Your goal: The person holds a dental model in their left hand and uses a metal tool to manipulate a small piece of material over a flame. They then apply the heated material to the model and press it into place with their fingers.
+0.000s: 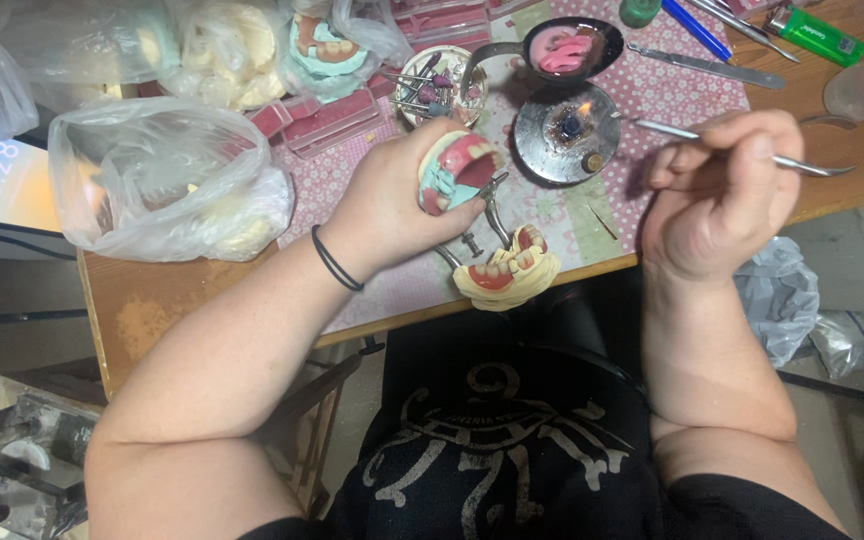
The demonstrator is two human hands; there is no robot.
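The left hand (392, 205) is gripping a denture model (457, 170), fingers wrapped round it, while the right hand (722, 190) is pinching a spatula (712, 140), tip over the burner (565, 135) flame to heat.

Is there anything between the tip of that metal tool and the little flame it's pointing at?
Nothing visible. The right hand holds the metal tool with its tip right at the burner flame, the gap bare. The left hand keeps the denture model off to the side.

burner flame (583, 108) ahead between hands, bags (167, 180) crowd left, bare wood (157, 305) near edge
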